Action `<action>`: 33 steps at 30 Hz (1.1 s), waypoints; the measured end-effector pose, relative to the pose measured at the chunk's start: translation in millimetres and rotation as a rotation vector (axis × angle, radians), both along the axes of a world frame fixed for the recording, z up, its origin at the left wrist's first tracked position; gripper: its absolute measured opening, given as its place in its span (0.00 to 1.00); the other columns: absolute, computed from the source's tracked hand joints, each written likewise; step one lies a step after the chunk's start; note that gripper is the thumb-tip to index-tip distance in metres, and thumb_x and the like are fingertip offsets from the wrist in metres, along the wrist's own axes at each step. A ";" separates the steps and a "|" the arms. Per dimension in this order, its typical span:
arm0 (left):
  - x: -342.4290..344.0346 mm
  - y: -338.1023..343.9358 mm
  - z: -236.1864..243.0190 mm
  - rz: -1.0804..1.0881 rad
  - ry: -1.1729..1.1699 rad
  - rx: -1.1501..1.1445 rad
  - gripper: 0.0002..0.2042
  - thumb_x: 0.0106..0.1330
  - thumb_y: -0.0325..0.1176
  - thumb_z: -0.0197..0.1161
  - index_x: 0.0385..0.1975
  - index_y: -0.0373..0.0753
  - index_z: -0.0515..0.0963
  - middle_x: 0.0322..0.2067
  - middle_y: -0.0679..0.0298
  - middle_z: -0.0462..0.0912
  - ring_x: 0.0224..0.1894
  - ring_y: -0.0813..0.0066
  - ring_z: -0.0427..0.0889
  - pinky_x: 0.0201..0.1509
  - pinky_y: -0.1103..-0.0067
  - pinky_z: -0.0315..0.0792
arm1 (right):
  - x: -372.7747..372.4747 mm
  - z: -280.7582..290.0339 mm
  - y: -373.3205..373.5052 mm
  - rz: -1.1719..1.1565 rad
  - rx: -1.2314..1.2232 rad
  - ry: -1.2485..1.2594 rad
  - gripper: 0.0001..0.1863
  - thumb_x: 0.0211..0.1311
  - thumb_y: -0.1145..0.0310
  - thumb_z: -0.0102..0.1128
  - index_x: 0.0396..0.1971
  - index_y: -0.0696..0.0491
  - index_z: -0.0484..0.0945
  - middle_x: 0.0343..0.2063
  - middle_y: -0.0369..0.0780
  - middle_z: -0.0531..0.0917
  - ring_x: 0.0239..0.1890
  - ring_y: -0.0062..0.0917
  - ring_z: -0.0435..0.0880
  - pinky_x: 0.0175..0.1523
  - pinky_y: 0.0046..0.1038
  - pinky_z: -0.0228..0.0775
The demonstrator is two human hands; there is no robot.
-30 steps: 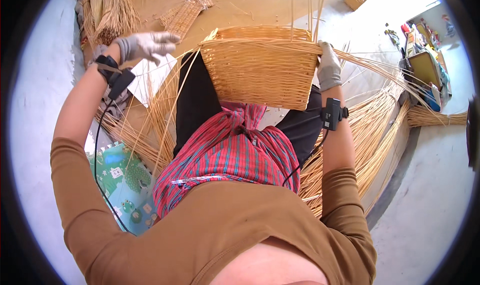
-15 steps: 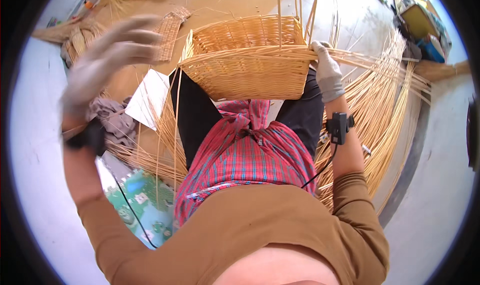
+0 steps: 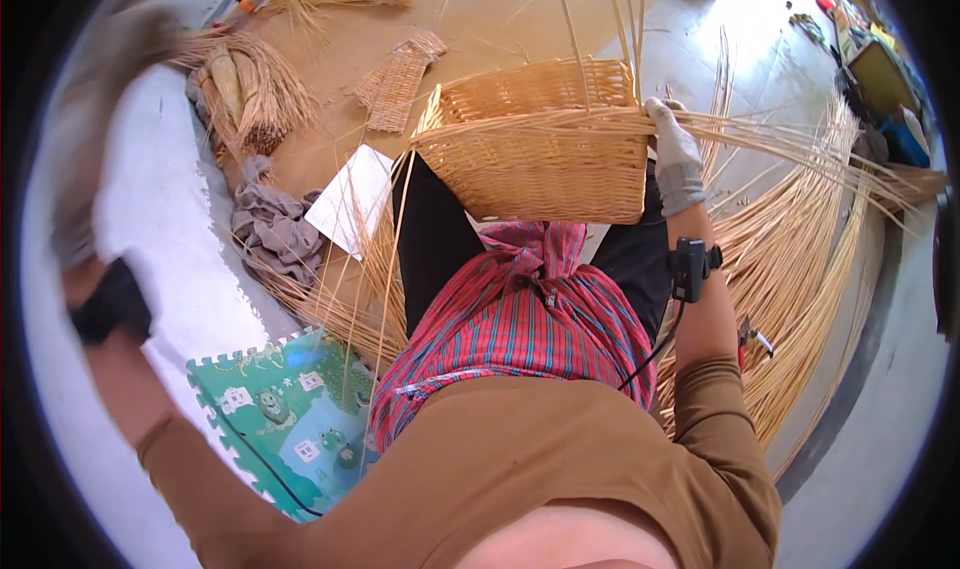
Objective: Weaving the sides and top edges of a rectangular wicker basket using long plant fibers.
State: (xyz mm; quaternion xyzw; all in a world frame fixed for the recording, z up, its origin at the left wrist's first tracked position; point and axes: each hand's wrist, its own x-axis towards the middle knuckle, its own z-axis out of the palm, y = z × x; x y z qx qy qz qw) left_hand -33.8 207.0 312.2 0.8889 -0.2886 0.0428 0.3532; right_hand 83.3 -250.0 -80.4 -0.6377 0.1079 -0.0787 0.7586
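Swung outward to the far left since the earlier frame: pale gloved left hand (image 3: 108, 99), blurred, finger state impossible to tell. At the waist: red checked cloth apron (image 3: 505, 339). Across black-trousered knees (image 3: 430, 204): honey-coloured rectangular wicker basket (image 3: 540, 174), pinched at its right rim corner, along with long loose tan strands (image 3: 780, 141), by the pale gloved right hand (image 3: 677, 154). Advisable: corner braced firmly, strands kept flat and uncrossed. Around: tan floor (image 3: 480, 29) with green patterned foam mat (image 3: 225, 394); beyond, flat woven wicker panel (image 3: 393, 84); far right, mixed clutter (image 3: 885, 79).

Golden woven basket (image 3: 540, 174), red-and-blue plaid cloth (image 3: 520, 341), brown top (image 3: 470, 444), green-and-blue mat (image 3: 285, 409)
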 end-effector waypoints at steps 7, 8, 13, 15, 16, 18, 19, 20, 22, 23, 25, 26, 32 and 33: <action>115.5 -104.6 -344.2 0.101 0.013 0.577 0.32 0.67 0.57 0.65 0.66 0.44 0.74 0.59 0.50 0.82 0.63 0.50 0.78 0.71 0.53 0.64 | -27.2 6.9 10.7 -0.071 -0.039 0.093 0.14 0.67 0.54 0.69 0.40 0.50 0.83 0.36 0.32 0.84 0.41 0.18 0.81 0.47 0.25 0.74; 111.0 -126.9 -333.9 0.144 0.225 0.523 0.24 0.68 0.48 0.68 0.59 0.41 0.79 0.53 0.49 0.85 0.58 0.50 0.82 0.62 0.64 0.75 | -33.6 5.2 4.5 -0.047 -0.025 0.029 0.13 0.68 0.56 0.69 0.40 0.50 0.82 0.36 0.32 0.84 0.39 0.17 0.80 0.45 0.25 0.74; 95.1 -145.3 -329.2 0.208 0.030 0.354 0.19 0.65 0.47 0.71 0.46 0.39 0.82 0.45 0.50 0.87 0.50 0.50 0.85 0.52 0.61 0.77 | -39.1 -15.1 -19.4 -0.015 0.186 -0.033 0.14 0.68 0.57 0.70 0.41 0.52 0.84 0.37 0.32 0.84 0.41 0.15 0.80 0.47 0.25 0.74; 85.7 -164.1 -348.2 0.234 0.019 0.381 0.20 0.64 0.49 0.70 0.46 0.40 0.82 0.44 0.53 0.87 0.49 0.52 0.85 0.52 0.62 0.77 | -39.5 -38.4 -22.6 -0.130 0.243 0.062 0.12 0.68 0.59 0.69 0.41 0.52 0.83 0.36 0.32 0.84 0.40 0.17 0.80 0.47 0.25 0.74; 84.2 -174.1 -351.7 0.268 -0.022 0.417 0.20 0.64 0.50 0.70 0.46 0.40 0.82 0.42 0.55 0.87 0.47 0.53 0.85 0.51 0.62 0.76 | -35.2 -32.5 -18.1 -0.177 0.275 0.098 0.12 0.68 0.60 0.68 0.41 0.52 0.83 0.36 0.33 0.83 0.40 0.18 0.80 0.47 0.25 0.74; 76.9 -192.7 -354.9 0.233 -0.168 0.422 0.19 0.67 0.51 0.67 0.48 0.43 0.82 0.41 0.57 0.87 0.46 0.56 0.85 0.51 0.64 0.76 | -36.9 -26.8 -10.9 -0.186 0.349 0.004 0.11 0.68 0.61 0.67 0.41 0.53 0.84 0.37 0.33 0.84 0.40 0.18 0.80 0.49 0.25 0.74; 72.3 -202.6 -356.3 0.223 -0.301 0.397 0.19 0.67 0.51 0.66 0.48 0.44 0.81 0.39 0.58 0.86 0.44 0.57 0.85 0.50 0.64 0.75 | -36.0 -27.6 -8.2 -0.194 0.252 -0.039 0.10 0.67 0.62 0.67 0.40 0.53 0.84 0.37 0.34 0.84 0.40 0.19 0.80 0.49 0.25 0.74; 68.3 -209.5 -357.1 0.214 -0.432 0.370 0.20 0.68 0.52 0.65 0.49 0.45 0.81 0.37 0.58 0.86 0.42 0.57 0.85 0.49 0.63 0.74 | -37.4 -29.4 -5.0 -0.198 0.154 -0.081 0.10 0.67 0.63 0.67 0.40 0.53 0.84 0.37 0.34 0.84 0.39 0.19 0.80 0.50 0.25 0.74; 71.7 -213.8 -356.5 0.280 -0.343 0.442 0.19 0.68 0.53 0.64 0.44 0.44 0.81 0.33 0.58 0.84 0.39 0.57 0.85 0.43 0.61 0.74 | -36.5 -26.9 8.4 -0.184 0.174 -0.048 0.10 0.67 0.63 0.67 0.39 0.54 0.84 0.37 0.34 0.83 0.39 0.20 0.80 0.51 0.25 0.73; 72.9 -213.4 -358.6 0.315 -0.299 0.503 0.18 0.68 0.53 0.64 0.41 0.43 0.80 0.32 0.58 0.84 0.37 0.57 0.85 0.41 0.61 0.74 | -36.4 -27.6 15.5 -0.255 0.170 -0.044 0.10 0.66 0.63 0.68 0.39 0.54 0.84 0.36 0.34 0.83 0.38 0.20 0.79 0.51 0.26 0.73; 79.1 -211.6 -362.3 0.346 -0.273 0.531 0.18 0.67 0.54 0.64 0.35 0.43 0.78 0.30 0.58 0.83 0.35 0.56 0.85 0.38 0.61 0.74 | -36.3 -29.2 25.6 -0.366 0.143 -0.077 0.09 0.64 0.65 0.68 0.37 0.55 0.83 0.34 0.34 0.82 0.37 0.20 0.79 0.49 0.26 0.74; 82.7 -211.0 -362.4 0.357 -0.245 0.528 0.18 0.67 0.54 0.64 0.35 0.43 0.78 0.30 0.58 0.83 0.35 0.56 0.85 0.38 0.61 0.74 | -35.7 -29.2 30.8 -0.351 0.131 -0.055 0.09 0.64 0.65 0.68 0.37 0.55 0.83 0.34 0.34 0.82 0.37 0.20 0.79 0.49 0.26 0.74; 99.4 -206.9 -356.3 0.441 -0.136 0.572 0.16 0.71 0.53 0.60 0.38 0.46 0.80 0.34 0.59 0.86 0.40 0.56 0.86 0.45 0.60 0.77 | -39.3 0.8 65.3 -0.581 0.043 -0.018 0.10 0.64 0.64 0.70 0.37 0.54 0.81 0.35 0.36 0.83 0.37 0.22 0.80 0.46 0.28 0.76; 98.6 -205.7 -357.5 0.447 -0.131 0.546 0.17 0.70 0.55 0.60 0.38 0.46 0.80 0.33 0.59 0.86 0.41 0.56 0.86 0.45 0.60 0.77 | -38.4 5.1 67.7 -0.554 0.079 -0.032 0.11 0.64 0.63 0.70 0.37 0.54 0.81 0.35 0.36 0.83 0.37 0.22 0.80 0.45 0.28 0.76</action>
